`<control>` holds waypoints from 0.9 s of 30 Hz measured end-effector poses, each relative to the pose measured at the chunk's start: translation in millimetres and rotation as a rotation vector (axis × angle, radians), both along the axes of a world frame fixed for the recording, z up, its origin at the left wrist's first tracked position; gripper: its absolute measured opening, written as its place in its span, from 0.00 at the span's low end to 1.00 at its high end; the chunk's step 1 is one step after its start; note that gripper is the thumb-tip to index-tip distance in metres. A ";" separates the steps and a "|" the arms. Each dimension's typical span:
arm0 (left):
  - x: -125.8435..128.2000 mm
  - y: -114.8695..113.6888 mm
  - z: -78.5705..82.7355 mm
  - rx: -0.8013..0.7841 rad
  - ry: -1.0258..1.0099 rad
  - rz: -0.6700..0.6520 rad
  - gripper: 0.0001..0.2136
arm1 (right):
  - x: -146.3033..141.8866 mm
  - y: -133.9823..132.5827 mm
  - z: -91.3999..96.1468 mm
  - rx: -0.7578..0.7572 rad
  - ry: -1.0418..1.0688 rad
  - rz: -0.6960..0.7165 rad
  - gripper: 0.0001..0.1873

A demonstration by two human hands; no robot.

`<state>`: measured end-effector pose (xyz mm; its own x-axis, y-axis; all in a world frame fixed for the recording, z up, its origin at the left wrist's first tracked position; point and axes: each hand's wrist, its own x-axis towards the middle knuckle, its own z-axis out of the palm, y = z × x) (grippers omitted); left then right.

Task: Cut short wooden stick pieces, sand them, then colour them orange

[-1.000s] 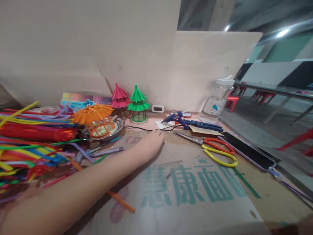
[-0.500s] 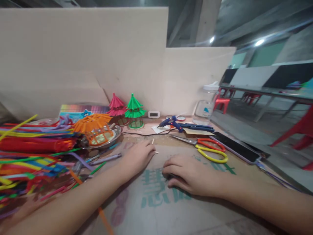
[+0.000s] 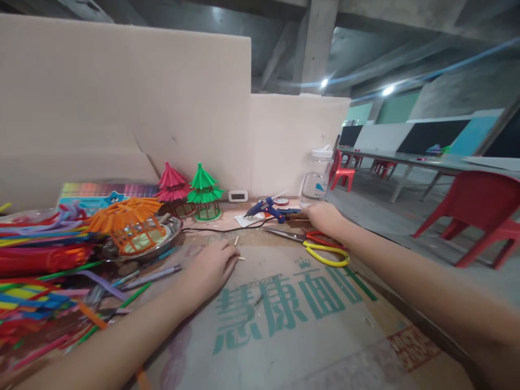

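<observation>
My left hand (image 3: 211, 266) rests on the printed cardboard sheet (image 3: 292, 325), its fingers curled round small wooden sticks (image 3: 236, 241) that poke out past the fingertips. My right hand (image 3: 325, 218) is stretched out to the back of the table and lies against the rear of the blue glue gun (image 3: 266, 208), just above the scissors with red and yellow handles (image 3: 325, 250). I see this hand from behind, so its fingers are hidden.
A heap of coloured pipe cleaners (image 3: 40, 260) fills the left side. Beside it an orange pavilion model (image 3: 125, 227) sits in a metal dish, with pink (image 3: 173, 185) and green (image 3: 204, 187) ones behind. A water bottle (image 3: 317, 174), cardboard walls and red chairs (image 3: 475, 211) stand around.
My right hand has left the cardboard in front of me and reached forward to the glue gun. The left hand stays put with the sticks. The camera has tilted up and turned right.
</observation>
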<state>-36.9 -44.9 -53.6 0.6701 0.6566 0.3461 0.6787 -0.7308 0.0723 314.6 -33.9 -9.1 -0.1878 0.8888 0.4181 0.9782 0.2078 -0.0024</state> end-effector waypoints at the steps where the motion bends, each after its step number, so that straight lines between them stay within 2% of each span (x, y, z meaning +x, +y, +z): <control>1: -0.2 1.0 -0.7 0.000 0.000 -0.003 0.09 | 2.5 3.5 4.2 0.010 0.008 -0.015 0.09; 5: -0.2 3.7 -1.7 -0.001 0.003 -0.014 0.10 | 7.9 5.3 30.2 0.081 0.014 -0.025 0.14; 8: -0.5 3.5 -0.8 -0.002 0.004 -0.024 0.10 | -0.7 -16.4 40.2 0.109 -0.019 0.020 0.15; 11: -1.3 2.0 -0.1 -0.006 -0.004 -0.026 0.11 | -26.7 -59.3 28.3 0.135 -0.065 0.136 0.17; 13: -1.5 1.6 0.6 -0.014 -0.006 -0.027 0.11 | -51.7 -95.6 11.6 0.202 -0.197 0.421 0.20; 15: -1.9 2.7 2.9 -0.024 -0.002 -0.021 0.11 | -77.4 -131.6 -4.5 0.194 -0.282 0.675 0.19; 17: -3.3 4.4 8.5 -0.031 0.002 -0.009 0.11 | -97.9 -158.8 -13.3 0.022 -0.252 0.782 0.14; 18: -4.7 4.6 12.9 -0.034 0.003 -0.004 0.11 | -104.8 -166.5 -14.0 -0.070 -0.189 0.792 0.15; 19: -6.6 3.7 18.0 -0.035 0.003 -0.001 0.11 | -109.2 -169.1 -12.3 -0.155 -0.114 0.816 0.20; 20: -8.8 1.2 23.8 -0.035 0.004 -0.001 0.11 | -111.4 -166.4 -8.7 -0.210 -0.047 0.822 0.22; 22: -13.0 -10.4 34.7 -0.028 -0.006 -0.004 0.11 | -112.1 -146.4 0.8 -0.225 0.065 0.783 0.20; 24: -15.5 -30.4 41.3 -0.032 -0.037 -0.008 0.10 | -113.0 -113.1 7.7 -0.180 0.197 0.632 0.14; 26: -15.5 -54.0 40.8 -0.124 0.004 -0.100 0.11 | -118.8 -77.4 8.1 -0.265 0.280 0.460 0.09; 27: -14.9 -64.8 38.1 -0.171 0.009 -0.147 0.11 | -123.9 -61.8 5.7 -0.279 0.278 0.418 0.08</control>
